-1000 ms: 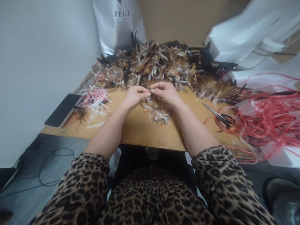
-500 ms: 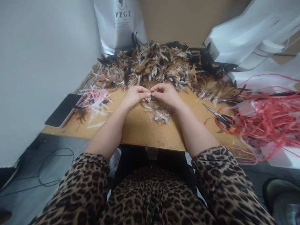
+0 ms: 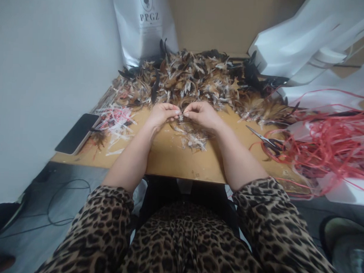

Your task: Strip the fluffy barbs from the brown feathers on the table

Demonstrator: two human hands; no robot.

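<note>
Over the middle of the table, my left hand [image 3: 164, 115] pinches at the pale quill end of a small brown feather bunch [image 3: 180, 118]. My right hand [image 3: 201, 115] faces it, thumb and forefinger pinched close to the same bunch. A narrow gap lies between the two sets of fingertips. Much of the bunch is hidden by the fingers or blends into the large pile of brown and black feathers [image 3: 198, 79] just behind. Below the right hand lies a loose tuft of pale fluff and feather bits [image 3: 196, 141] on the tabletop.
At right lie scissors [image 3: 264, 139] beside a heap of red plastic ribbon [image 3: 333, 149]. To the left are pink and white strip scraps [image 3: 115, 119] and a phone [image 3: 77, 133] at the edge of the table [image 3: 181, 166]. A white bag [image 3: 146, 35] stands behind, against the cardboard.
My fingertips, which met half a second ago, have drawn slightly apart. The left hand has shifted a little to the left; the right hand has barely moved.
</note>
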